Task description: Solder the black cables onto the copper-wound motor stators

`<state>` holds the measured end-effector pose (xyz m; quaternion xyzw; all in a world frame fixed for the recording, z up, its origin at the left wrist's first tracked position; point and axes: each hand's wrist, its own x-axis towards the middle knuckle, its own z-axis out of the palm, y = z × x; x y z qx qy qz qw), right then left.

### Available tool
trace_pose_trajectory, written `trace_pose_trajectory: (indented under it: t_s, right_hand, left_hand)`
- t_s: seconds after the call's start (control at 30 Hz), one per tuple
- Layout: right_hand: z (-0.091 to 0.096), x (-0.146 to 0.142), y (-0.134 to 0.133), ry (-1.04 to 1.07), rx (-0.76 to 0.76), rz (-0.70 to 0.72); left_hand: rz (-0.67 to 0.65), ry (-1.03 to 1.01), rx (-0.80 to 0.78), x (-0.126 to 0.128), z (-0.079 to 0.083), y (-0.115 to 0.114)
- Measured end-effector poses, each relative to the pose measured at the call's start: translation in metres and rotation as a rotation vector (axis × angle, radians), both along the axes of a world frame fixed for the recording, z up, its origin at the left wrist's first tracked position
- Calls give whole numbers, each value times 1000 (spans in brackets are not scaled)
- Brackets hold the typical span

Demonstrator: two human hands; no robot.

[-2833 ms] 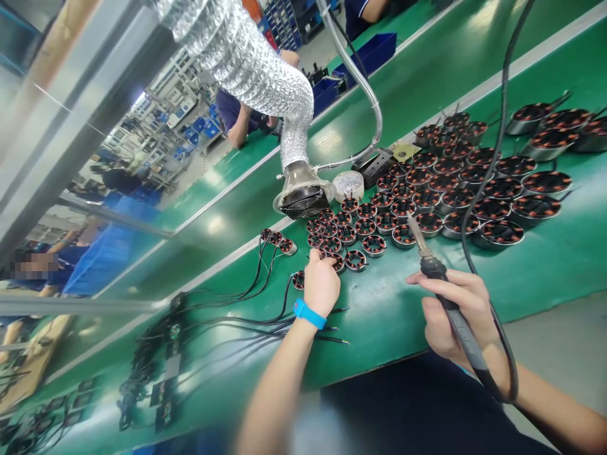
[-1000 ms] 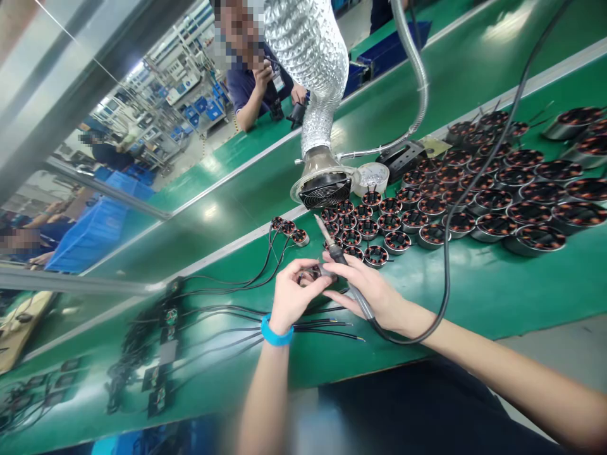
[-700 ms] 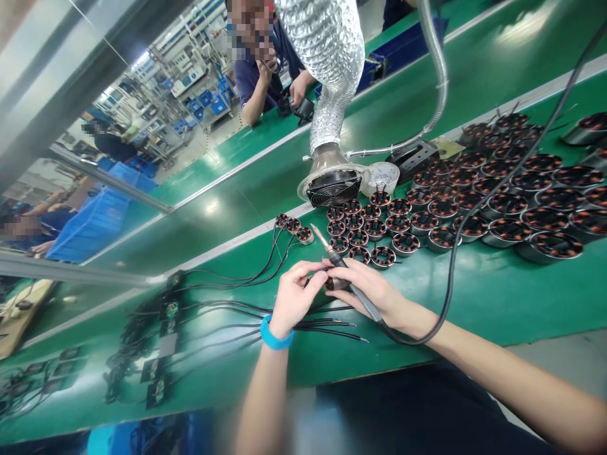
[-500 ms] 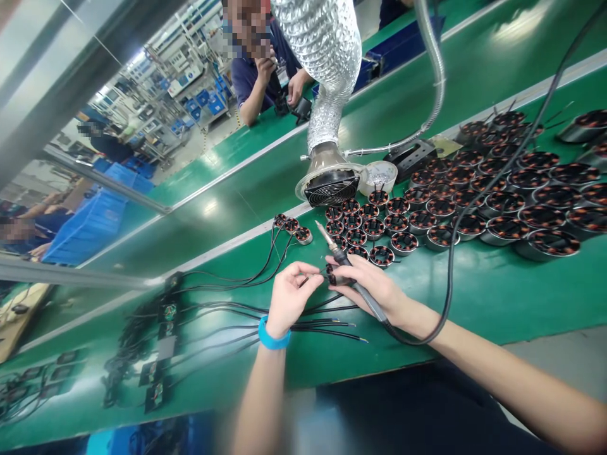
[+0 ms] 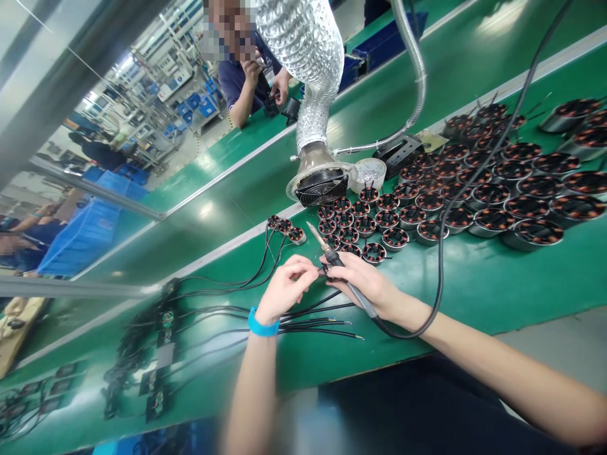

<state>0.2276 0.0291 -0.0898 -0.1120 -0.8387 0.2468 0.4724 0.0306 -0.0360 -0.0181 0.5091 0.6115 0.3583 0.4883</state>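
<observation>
My left hand (image 5: 284, 289), with a blue wristband, pinches a thin wire at a small motor stator (image 5: 332, 273). My right hand (image 5: 365, 284) holds that stator with its fingertips. It also grips a soldering iron (image 5: 337, 264), whose tip points up and left. Both hands meet just above the green bench (image 5: 474, 284). Several black wires (image 5: 313, 322) lie under my hands. The iron's black cord (image 5: 441, 253) loops away to the right.
Rows of small and large copper-wound stators (image 5: 455, 189) fill the bench to the right. A foil fume duct with a fan mouth (image 5: 317, 183) hangs just behind my hands. Circuit boards with wires (image 5: 156, 360) lie at left. Another person (image 5: 246, 69) works across the belt.
My left hand took a small stator from the rows and brought it toward me. My right hand came in with the iron, and both hands now pinch at the stator.
</observation>
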Motion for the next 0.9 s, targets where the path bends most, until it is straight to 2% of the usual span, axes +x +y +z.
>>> trace_pose_trajectory:
  t_s: [0.17, 0.53, 0.73, 0.9]
  right_hand:
    - [-1, 1, 1, 19, 11, -4]
    - [2, 1, 4, 25, -46, 45]
    - [2, 2, 4, 20, -42, 29]
    - [3, 1, 4, 34, -52, -2]
  left_hand:
    - [-27, -46, -35, 4, 4, 11]
    - [-7, -294, -117, -8, 0, 11]
    - [-70, -169, -143, -15, 5, 7]
    - [-19, -63, -107, -10, 6, 5]
